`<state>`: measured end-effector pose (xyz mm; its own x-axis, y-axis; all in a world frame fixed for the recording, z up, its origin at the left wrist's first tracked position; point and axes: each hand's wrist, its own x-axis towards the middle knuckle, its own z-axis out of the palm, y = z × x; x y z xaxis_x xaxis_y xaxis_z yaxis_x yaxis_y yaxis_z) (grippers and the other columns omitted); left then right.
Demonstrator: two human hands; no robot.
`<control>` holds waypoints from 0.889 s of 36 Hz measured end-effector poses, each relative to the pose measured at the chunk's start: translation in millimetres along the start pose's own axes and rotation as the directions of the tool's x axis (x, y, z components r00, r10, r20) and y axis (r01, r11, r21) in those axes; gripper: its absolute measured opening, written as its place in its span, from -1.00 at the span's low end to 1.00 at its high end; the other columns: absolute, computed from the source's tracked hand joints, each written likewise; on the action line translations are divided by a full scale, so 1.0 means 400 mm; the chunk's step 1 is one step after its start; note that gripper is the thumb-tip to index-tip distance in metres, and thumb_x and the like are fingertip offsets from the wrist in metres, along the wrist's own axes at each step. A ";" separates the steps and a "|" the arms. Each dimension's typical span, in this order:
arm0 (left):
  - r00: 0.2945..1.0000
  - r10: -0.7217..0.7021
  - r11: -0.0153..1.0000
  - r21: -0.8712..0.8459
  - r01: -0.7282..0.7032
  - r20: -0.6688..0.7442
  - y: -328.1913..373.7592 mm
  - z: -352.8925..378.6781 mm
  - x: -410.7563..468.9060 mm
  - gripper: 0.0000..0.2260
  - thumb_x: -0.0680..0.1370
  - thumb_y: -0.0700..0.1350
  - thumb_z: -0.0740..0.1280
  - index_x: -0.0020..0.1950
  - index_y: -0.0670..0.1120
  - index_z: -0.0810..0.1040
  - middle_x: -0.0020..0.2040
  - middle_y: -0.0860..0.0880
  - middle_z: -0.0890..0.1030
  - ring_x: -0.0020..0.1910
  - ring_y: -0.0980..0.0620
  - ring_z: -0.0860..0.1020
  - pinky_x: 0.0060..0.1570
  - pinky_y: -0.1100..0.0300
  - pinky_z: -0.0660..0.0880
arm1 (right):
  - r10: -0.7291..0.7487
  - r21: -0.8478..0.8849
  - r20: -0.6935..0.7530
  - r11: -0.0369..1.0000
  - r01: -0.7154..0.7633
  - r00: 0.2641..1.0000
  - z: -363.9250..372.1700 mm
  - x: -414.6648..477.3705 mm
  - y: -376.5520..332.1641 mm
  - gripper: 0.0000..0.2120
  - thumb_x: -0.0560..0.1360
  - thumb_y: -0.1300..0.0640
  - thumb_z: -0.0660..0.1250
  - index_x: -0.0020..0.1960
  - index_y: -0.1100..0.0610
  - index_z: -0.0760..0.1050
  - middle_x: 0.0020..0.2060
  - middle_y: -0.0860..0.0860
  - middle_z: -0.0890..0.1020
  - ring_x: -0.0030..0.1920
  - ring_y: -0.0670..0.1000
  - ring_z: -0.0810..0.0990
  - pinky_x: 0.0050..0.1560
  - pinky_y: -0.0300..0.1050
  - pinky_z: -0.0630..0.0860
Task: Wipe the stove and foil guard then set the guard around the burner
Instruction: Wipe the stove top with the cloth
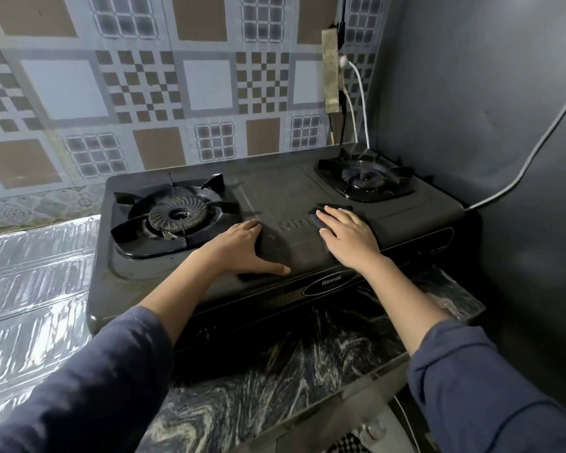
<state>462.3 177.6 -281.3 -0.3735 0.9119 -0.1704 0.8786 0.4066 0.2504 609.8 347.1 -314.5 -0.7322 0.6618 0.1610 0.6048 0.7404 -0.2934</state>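
A black two-burner stove sits on a dark marbled counter. Its left burner and right burner each carry a black pot support. My left hand lies flat on the stove top between the burners, fingers spread, holding nothing. My right hand presses a dark cloth onto the middle of the stove top; only the cloth's edge shows past the fingers. The shiny foil guard lies flat on the counter left of the stove.
A patterned tiled wall rises behind the stove. A grey wall stands at the right, with a power strip and white cables hanging above the right burner. A grey cable runs down the right wall. The marbled counter edge is in front.
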 end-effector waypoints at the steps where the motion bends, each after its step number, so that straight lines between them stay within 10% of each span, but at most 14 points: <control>1: 1.000 -0.001 1.000 -0.002 0.001 -0.004 -0.005 0.000 -0.005 0.03 0.29 0.42 0.31 0.52 -0.14 0.00 0.55 -0.03 0.03 0.52 0.00 0.00 0.46 0.14 -0.03 | -0.006 0.000 0.005 1.000 0.006 1.000 0.003 -0.002 -0.009 -0.58 0.60 -0.01 0.04 0.45 -0.06 0.21 0.48 -0.13 0.19 0.49 -0.04 0.09 0.46 -0.09 0.02; 32: 0.988 0.108 0.994 0.042 -0.104 -0.109 -0.142 0.012 -0.168 -0.18 0.42 0.30 0.28 0.49 -0.16 0.14 0.52 -0.05 0.14 0.49 -0.03 0.13 0.44 0.11 0.10 | -0.112 0.001 -0.100 0.994 0.113 0.989 0.102 -0.114 -0.289 -0.60 0.57 0.00 0.10 0.40 -0.05 0.32 0.42 -0.10 0.33 0.44 -0.02 0.20 0.43 -0.05 0.12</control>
<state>438.9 92.9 -288.9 -0.3069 0.9510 -0.0378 0.9244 0.3073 0.2261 560.6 226.4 -326.5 -0.7602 0.5833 0.2862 0.5181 0.8100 -0.2747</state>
